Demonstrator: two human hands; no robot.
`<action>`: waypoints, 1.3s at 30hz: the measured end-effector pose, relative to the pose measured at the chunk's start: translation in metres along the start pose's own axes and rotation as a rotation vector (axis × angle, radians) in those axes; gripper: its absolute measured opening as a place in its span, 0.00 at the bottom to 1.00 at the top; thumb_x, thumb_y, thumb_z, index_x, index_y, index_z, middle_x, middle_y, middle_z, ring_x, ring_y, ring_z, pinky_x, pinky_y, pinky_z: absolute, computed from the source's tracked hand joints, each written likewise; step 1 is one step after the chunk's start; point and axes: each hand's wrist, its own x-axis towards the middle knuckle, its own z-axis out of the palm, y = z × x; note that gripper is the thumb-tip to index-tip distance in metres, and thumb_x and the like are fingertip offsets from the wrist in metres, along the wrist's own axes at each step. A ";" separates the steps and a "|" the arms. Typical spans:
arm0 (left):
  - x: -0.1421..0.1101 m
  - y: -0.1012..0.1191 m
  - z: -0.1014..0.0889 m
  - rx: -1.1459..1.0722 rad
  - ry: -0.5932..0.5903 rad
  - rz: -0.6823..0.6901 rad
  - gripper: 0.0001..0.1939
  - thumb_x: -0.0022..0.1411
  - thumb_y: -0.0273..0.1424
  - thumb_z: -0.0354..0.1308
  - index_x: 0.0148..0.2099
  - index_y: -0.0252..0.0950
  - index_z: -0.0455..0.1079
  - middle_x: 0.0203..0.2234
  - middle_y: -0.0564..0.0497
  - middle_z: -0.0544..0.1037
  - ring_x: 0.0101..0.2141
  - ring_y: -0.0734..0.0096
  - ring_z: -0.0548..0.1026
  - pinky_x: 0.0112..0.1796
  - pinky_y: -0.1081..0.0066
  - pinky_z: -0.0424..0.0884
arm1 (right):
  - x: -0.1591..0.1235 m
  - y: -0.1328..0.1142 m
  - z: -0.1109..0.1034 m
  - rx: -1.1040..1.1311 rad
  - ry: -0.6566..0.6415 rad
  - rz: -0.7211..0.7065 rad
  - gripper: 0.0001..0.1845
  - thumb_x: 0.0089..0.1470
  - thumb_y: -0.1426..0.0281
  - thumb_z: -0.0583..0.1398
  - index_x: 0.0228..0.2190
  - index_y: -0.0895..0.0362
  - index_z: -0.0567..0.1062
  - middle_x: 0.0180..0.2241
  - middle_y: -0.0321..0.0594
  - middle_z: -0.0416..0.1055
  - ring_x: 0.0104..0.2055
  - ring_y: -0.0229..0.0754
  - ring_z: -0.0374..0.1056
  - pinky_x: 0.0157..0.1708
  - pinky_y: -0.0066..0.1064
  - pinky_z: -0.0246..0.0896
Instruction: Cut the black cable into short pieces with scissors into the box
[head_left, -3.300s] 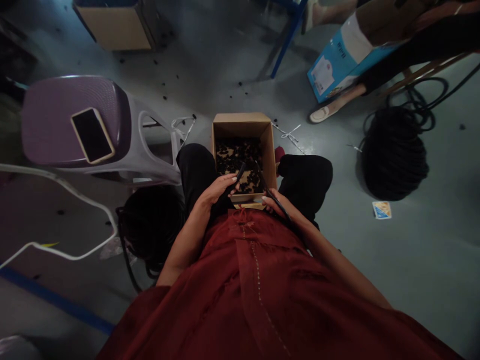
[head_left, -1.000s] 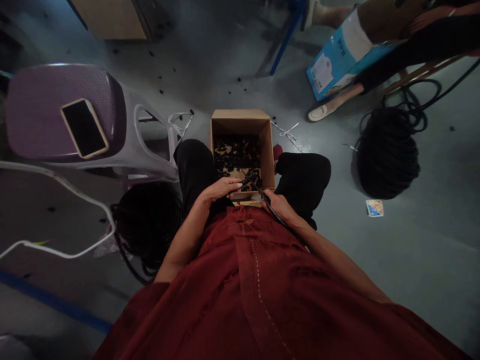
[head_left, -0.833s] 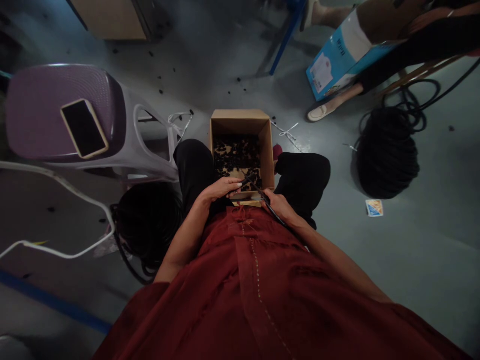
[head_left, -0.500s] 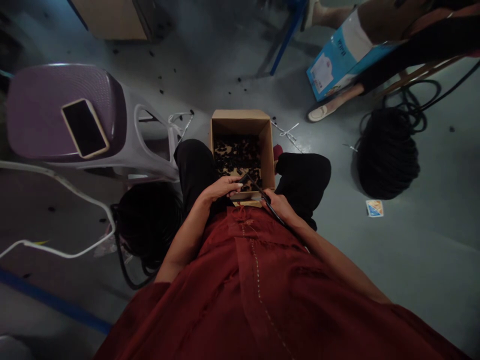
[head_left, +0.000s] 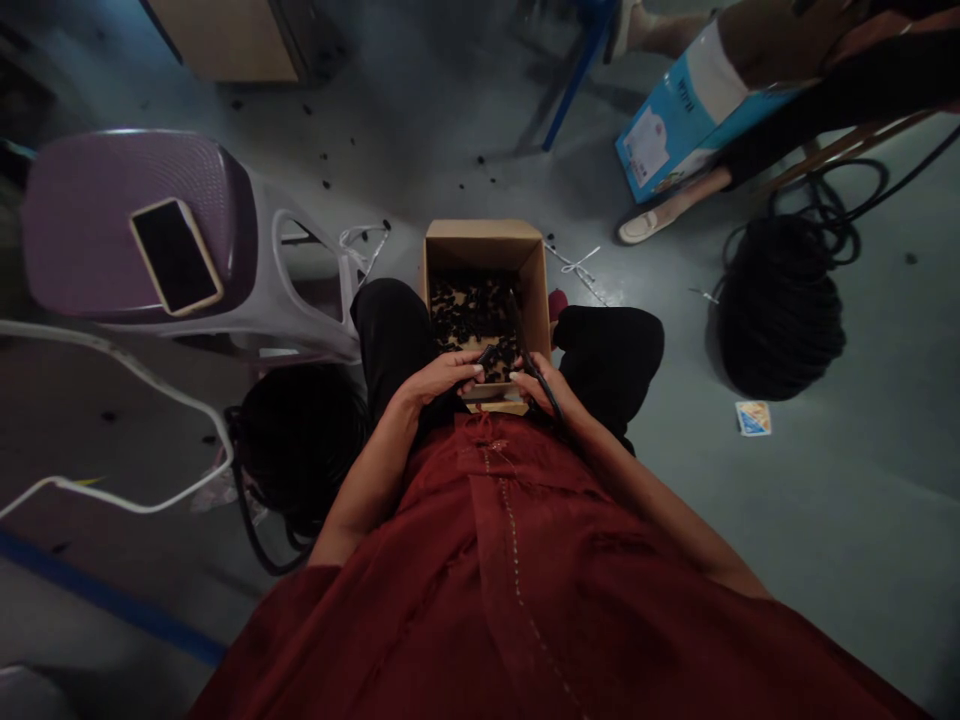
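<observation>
My left hand [head_left: 452, 377] pinches a small black piece [head_left: 486, 355] over the near edge of an open cardboard box [head_left: 534, 300]. Opposite it, my right hand [head_left: 550, 385] is closed around a long, thin, dark tool [head_left: 527, 350] that looks like a blade with a handle; its exact kind is too dark to make out. The tool points up and away over the box, apart from the piece in my left hand. Many little black bits [head_left: 469, 305] lie scattered inside the box, which stands between my knees.
A phone [head_left: 176, 256] rests on a purple-topped stool [head_left: 97, 220] to the left. Coiled black cord bundles stand at left [head_left: 296, 450] and right [head_left: 780, 310]. A person's foot [head_left: 643, 222] is beside a blue-white carton [head_left: 660, 130]. A small packet [head_left: 753, 418] lies on the floor.
The tool in my right hand has swung away from the black piece, from pointing left to pointing forward. My left hand stays almost in place with its piece.
</observation>
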 end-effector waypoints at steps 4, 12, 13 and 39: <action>-0.006 -0.001 0.002 -0.043 0.003 0.016 0.29 0.55 0.33 0.55 0.59 0.34 0.55 0.35 0.48 0.72 0.22 0.84 0.64 0.23 0.79 0.59 | 0.016 -0.015 0.009 0.215 0.021 -0.055 0.24 0.40 0.59 0.61 0.38 0.54 0.60 0.28 0.32 0.64 0.25 0.35 0.64 0.24 0.27 0.61; -0.013 0.001 0.017 -0.076 -0.016 0.007 0.42 0.55 0.35 0.56 0.65 0.38 0.36 0.39 0.43 0.72 0.23 0.80 0.68 0.25 0.76 0.62 | 0.023 -0.035 0.016 0.410 -0.059 -0.049 0.23 0.39 0.64 0.61 0.39 0.52 0.61 0.32 0.32 0.64 0.26 0.32 0.63 0.25 0.26 0.62; -0.013 0.001 0.019 -0.070 -0.011 0.011 0.41 0.56 0.35 0.55 0.65 0.38 0.37 0.39 0.43 0.72 0.23 0.80 0.68 0.25 0.76 0.62 | 0.023 -0.036 0.017 0.422 -0.076 -0.040 0.23 0.39 0.64 0.60 0.39 0.52 0.61 0.32 0.32 0.64 0.26 0.32 0.62 0.25 0.26 0.62; -0.013 0.021 0.053 1.225 0.502 0.020 0.21 0.63 0.38 0.43 0.58 0.44 0.54 0.44 0.46 0.72 0.35 0.65 0.73 0.33 0.71 0.62 | 0.042 -0.037 -0.011 0.547 0.186 -0.091 0.19 0.41 0.62 0.59 0.36 0.51 0.58 0.19 0.26 0.56 0.18 0.31 0.55 0.18 0.24 0.53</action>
